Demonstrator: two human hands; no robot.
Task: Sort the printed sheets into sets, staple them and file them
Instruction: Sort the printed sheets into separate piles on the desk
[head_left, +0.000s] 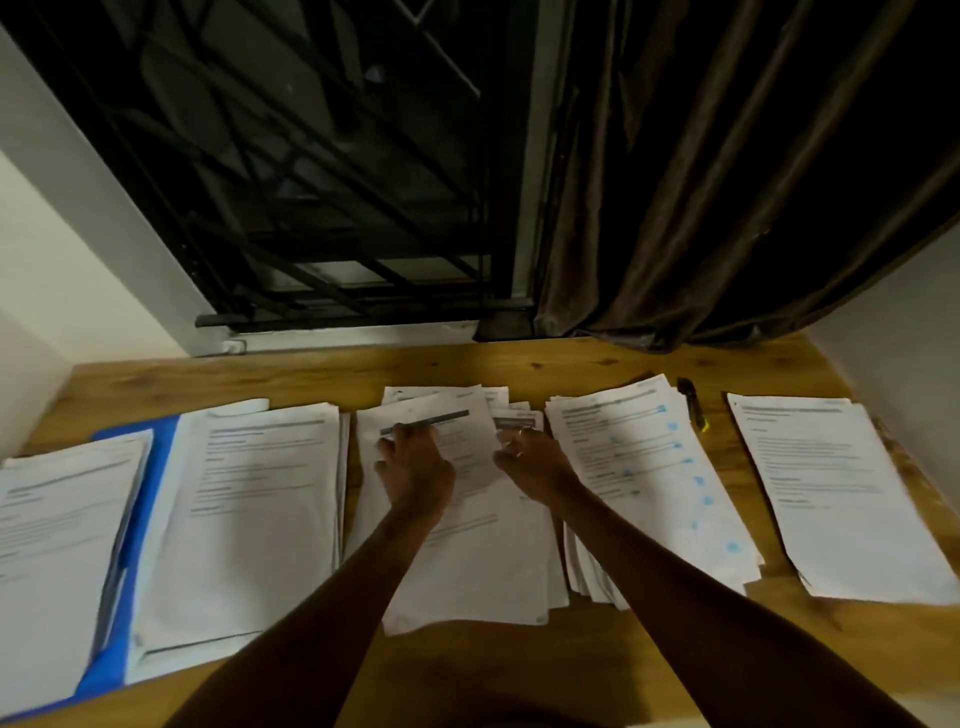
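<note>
So, the wooden desk (519, 364) carries five piles of printed sheets side by side, and I judge sorting to be the step in hand, since nothing here looks stapled yet. The far-left pile (52, 519) and the second pile (249, 509) lie over a blue folder (156, 441) that shows between them. Right of my hands sit the pile with blue marks (654, 467) and, well apart from it, the far-right pile (841, 493). The centre pile (483, 561) is the loose one, its sheets fanned and skewed at the far edge. To do this well I should read each header before a page leaves, lift one sheet only, and lay it square on its set so the corners line up for stapling. The rest of the pile wants holding down while a page slides off, or the fan may spread under its neighbours. My left hand (415, 467) lies flat on the top sheet (457, 431), fingers straight and spread, tips by the dark header bar, pressing and not gripping. My right hand (535, 457) is at that sheet's right edge with fingers somewhat curled. The blur is heavy there, and I cannot tell whether it pinches the paper or only rests on it. A ring (524, 430) shows on one finger. A small black and yellow tool (693, 405) lies at the far corner of the marked pile, untouched.
</note>
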